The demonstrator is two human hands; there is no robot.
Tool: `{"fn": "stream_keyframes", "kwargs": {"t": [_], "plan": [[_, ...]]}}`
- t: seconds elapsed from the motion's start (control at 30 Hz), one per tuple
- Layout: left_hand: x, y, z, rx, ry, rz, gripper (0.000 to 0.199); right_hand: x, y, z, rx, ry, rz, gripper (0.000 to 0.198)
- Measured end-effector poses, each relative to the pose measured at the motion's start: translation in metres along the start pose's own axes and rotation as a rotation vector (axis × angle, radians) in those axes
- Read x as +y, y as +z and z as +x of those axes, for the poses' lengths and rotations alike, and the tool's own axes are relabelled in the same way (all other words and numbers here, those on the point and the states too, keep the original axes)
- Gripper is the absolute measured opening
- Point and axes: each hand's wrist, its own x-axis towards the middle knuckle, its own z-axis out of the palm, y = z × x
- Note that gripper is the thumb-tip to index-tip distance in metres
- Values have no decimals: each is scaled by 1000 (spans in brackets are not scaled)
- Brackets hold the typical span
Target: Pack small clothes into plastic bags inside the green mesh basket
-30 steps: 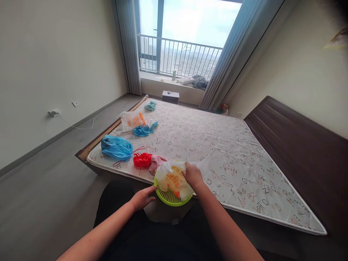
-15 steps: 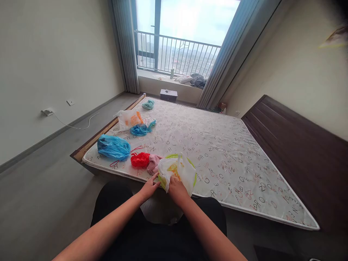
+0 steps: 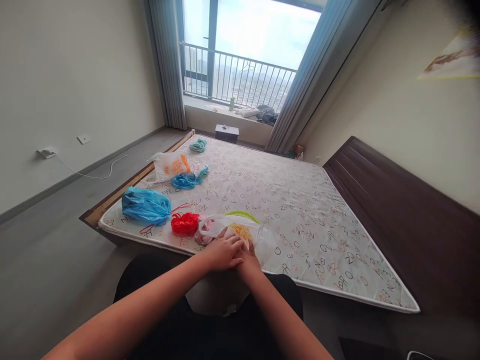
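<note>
White bag (image 3: 242,231), covering most of the basket (image 3: 244,215) — under fingers of left hand (image 3: 224,249) and right hand (image 3: 248,261); hands overlapping, fingers part-open — can't tell if gripping.

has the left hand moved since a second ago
Yes. Against the red bag lying on the mattress, the left hand has moved right and slightly forward, from beside the green basket to over the white bag with yellow print.

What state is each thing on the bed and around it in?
Green basket: mostly hidden, far rim showing.
Nearer white bag: crumpled.
Large blue bag: puffed out.
Small blue bag: bunched up.
Red bundle: crumpled.
Pink cloth: partly covered.
Farther white bag: crumpled.
Mattress: lying flat.
Curtains: drawn apart.
</note>
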Motion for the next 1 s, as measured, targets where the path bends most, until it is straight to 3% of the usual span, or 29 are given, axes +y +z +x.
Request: {"fn": "stream_keyframes", "kwargs": {"t": [0.2,0.33,0.47,0.63,0.8,1.0], "plan": [[-72,25,-5,-92,-165,62,76,29,-31,-20,-33,200,-190,61],[-80,42,-12,-70,-243,150,55,49,-45,-29,68,248,-230,60],[-72,45,-15,-88,-267,240,38,58,-45,-35,163,305,-228,43],[-67,45,-31,26,-245,184,29,57,-15,-48,313,300,-188,31],[-76,62,-56,99,-225,130,38,59,29,-53,227,180,-89,39],[-99,88,-74,89,-267,92,51,64,58,-52,225,229,-30,40]]}}
